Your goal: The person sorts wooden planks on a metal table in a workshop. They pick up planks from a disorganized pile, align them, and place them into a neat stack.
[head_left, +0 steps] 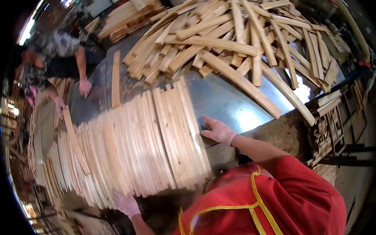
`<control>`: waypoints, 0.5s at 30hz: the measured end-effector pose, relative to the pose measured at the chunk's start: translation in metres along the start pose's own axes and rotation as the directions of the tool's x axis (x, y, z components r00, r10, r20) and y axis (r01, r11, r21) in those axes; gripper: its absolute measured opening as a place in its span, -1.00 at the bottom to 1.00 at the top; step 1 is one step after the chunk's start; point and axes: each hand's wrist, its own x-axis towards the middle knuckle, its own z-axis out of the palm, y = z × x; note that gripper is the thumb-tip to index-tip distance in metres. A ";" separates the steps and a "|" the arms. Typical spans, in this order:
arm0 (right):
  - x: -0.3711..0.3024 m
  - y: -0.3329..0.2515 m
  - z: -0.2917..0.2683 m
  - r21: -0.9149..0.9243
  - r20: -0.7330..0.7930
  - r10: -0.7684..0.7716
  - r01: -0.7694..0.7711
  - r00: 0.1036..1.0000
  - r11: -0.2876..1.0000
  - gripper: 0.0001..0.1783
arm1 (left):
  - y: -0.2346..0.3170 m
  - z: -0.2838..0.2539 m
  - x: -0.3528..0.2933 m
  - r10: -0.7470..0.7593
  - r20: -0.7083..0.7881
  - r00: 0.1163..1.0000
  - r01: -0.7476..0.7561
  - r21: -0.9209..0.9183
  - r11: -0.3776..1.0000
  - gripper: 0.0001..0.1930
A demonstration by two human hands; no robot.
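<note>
A long row of pale wooden strips (143,145) lies side by side across the metal table. My left hand (126,204), in a light glove, is at the strips' near ends with its fingers stretched out against them. Beyond the row's right end, my right hand (218,130) is over the table edge, also gloved, its fingers apart and pointing toward the last strip. Nothing shows in its grasp, and whether it touches that strip I cannot tell. A few strips at the right of the row stand slightly apart from the others.
A big jumbled heap of wooden strips (230,38) covers the far side of the metal table (221,99). One loose strip (116,78) lies beyond the row. At left, a co-worker's gloved hand (61,108) holds a strip (74,140) over the row. Stacked wood (329,127) stands at right.
</note>
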 end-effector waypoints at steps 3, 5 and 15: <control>-0.023 0.079 -0.064 -0.168 -0.505 -0.151 0.074 0.850 0.983 -0.23 | 0.063 -0.014 -0.016 0.042 -0.132 0.990 -0.034 0.063 0.997 -0.13; -0.034 0.123 -0.123 -0.268 -0.724 -0.224 0.033 0.653 0.963 -0.19 | 0.117 0.014 -0.028 0.185 -0.099 0.978 -0.206 -0.292 0.934 -0.13; -0.060 0.105 -0.133 -0.149 0.073 -0.036 0.047 0.997 0.988 0.00 | 0.511 -0.098 -0.115 0.537 0.446 0.716 -0.078 -0.713 0.697 0.02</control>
